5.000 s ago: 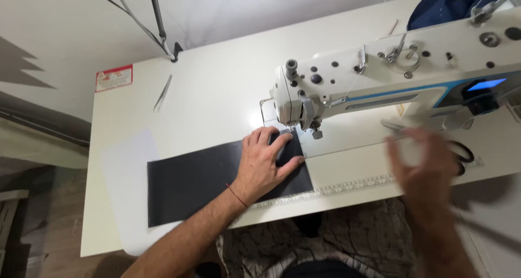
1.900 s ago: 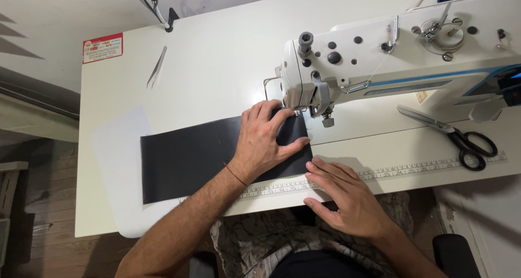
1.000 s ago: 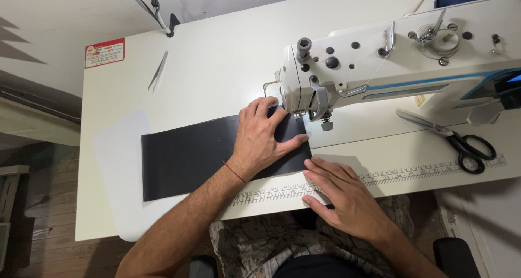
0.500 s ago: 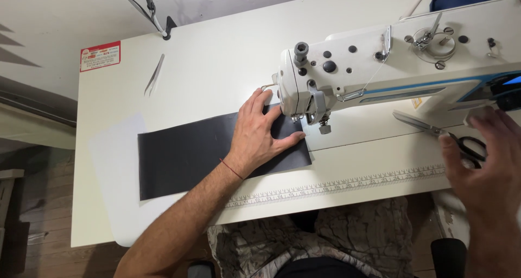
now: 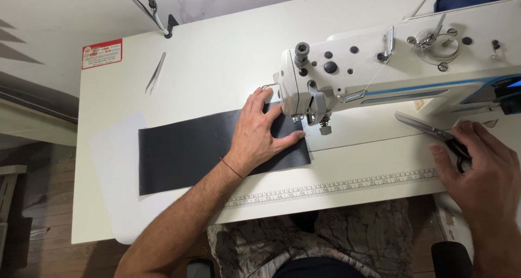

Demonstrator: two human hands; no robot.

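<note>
The left hand (image 5: 259, 131) lies flat, fingers spread, on the right end of a dark rectangular piece of fabric (image 5: 184, 153), pressing it to the white table (image 5: 217, 61) just beside the presser foot (image 5: 309, 118) of the white sewing machine (image 5: 391, 66). It grips nothing; it only pins the cloth down. The fabric stretches leftward from the needle area, partly overlying a pale sheet (image 5: 116, 164), and its right edge sits near the foot but does not appear to be under it. No line of stitching shows on the fabric, so sewing seems not to have begun. The right hand (image 5: 483, 169) is well apart, at the table's right edge, resting over the black handles of a pair of scissors (image 5: 429, 128) whose blades point toward the machine; whether the fingers have closed on the handles cannot be told. A pair of tweezers (image 5: 156, 71) lies untouched at the far left, and a printed ruler strip (image 5: 336, 185) runs along the near edge.
</note>
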